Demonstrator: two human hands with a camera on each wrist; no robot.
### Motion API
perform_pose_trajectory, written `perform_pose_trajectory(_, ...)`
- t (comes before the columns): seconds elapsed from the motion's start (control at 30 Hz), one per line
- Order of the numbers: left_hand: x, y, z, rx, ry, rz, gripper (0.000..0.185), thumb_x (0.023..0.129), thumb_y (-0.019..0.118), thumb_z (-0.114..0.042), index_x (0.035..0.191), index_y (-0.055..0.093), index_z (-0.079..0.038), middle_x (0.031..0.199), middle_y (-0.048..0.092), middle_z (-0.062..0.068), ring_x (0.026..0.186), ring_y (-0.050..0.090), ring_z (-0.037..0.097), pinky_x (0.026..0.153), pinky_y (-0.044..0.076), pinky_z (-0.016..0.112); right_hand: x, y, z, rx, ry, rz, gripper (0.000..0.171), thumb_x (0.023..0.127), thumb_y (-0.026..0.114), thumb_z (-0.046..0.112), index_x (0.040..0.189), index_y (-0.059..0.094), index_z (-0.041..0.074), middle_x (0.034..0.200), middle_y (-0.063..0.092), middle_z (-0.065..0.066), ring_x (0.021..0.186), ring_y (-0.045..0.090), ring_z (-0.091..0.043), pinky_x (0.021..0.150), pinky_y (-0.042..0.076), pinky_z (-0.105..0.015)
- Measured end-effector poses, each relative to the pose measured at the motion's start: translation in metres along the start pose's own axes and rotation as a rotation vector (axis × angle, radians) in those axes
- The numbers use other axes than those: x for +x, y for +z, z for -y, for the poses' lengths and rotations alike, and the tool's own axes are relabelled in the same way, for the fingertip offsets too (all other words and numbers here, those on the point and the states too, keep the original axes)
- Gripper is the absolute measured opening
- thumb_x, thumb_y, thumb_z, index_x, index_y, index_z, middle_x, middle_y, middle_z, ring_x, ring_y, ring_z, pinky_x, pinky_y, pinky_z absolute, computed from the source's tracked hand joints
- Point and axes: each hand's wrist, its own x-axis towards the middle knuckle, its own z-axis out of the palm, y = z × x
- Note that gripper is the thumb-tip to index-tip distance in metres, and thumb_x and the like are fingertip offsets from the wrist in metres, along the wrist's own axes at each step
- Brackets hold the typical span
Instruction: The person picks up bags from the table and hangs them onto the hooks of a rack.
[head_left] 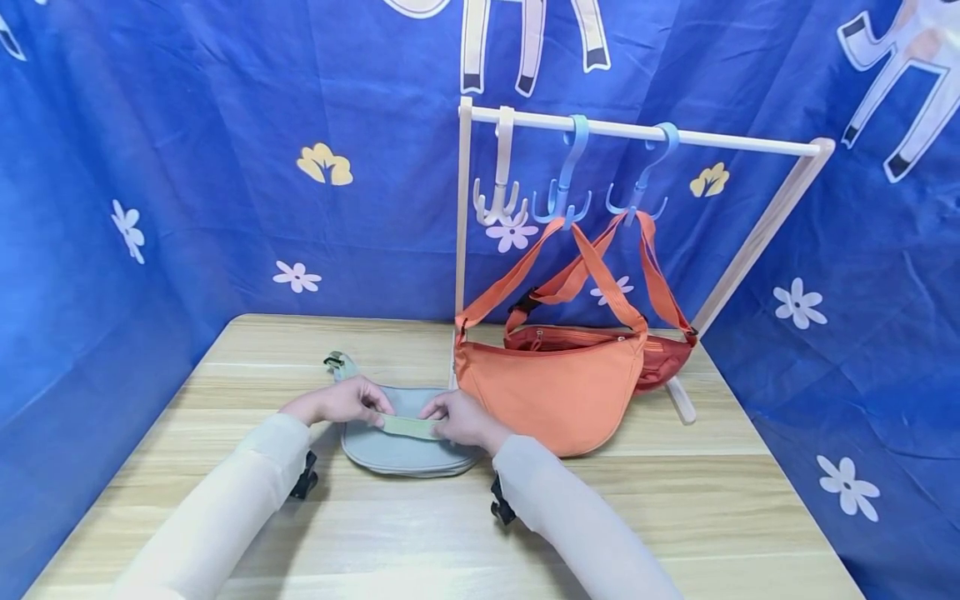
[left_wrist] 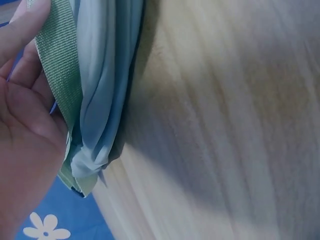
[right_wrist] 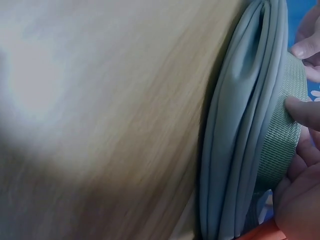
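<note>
A pale blue-grey sling bag [head_left: 405, 450] lies flat on the wooden table [head_left: 675, 517], in front of me. Its light green webbing strap [head_left: 408, 427] stretches across the bag's top. My left hand [head_left: 352, 402] pinches the strap's left end and my right hand [head_left: 457, 419] pinches its right end. The left wrist view shows the green strap [left_wrist: 60, 75] against my fingers beside the bag's folded fabric [left_wrist: 102, 90]. In the right wrist view my thumb presses the strap [right_wrist: 282, 135] next to the bag [right_wrist: 240, 150].
An orange sling bag [head_left: 558, 387] and a dark red one [head_left: 660, 358] hang by their straps from blue hooks [head_left: 564, 196] on a wooden rack [head_left: 637, 133] at the right. A white hook [head_left: 501, 200] hangs empty. A strap buckle [head_left: 339, 363] lies behind the grey bag.
</note>
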Motion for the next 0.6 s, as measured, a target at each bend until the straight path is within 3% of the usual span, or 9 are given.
perform_pose_trajectory(0.23,-0.009,-0.009,-0.001,-0.017,-0.005,0.050,0.018,0.073,0.065,-0.009,0.090,0.065,0.000,0.080,0.063,0.010,0.066,0.053,0.011,0.060,0.042,0.025,-0.001,0.005,0.007,0.055,-0.006,0.008,0.019,0.073,0.065,0.003,0.090,0.066,0.012,0.077,0.061,0.005,0.065,0.053,-0.003,0.054,0.042,-0.020)
perform_pose_trajectory(0.6,-0.026,-0.026,0.002,-0.097,-0.042,0.125,0.020,0.074,0.064,-0.009,0.093,0.064,-0.001,0.084,0.063,0.010,0.071,0.054,0.013,0.063,0.043,0.026,-0.003,0.019,0.026,0.282,0.009,-0.015,0.020,0.070,0.070,0.006,0.089,0.067,0.013,0.076,0.063,0.007,0.068,0.056,-0.004,0.059,0.043,-0.020)
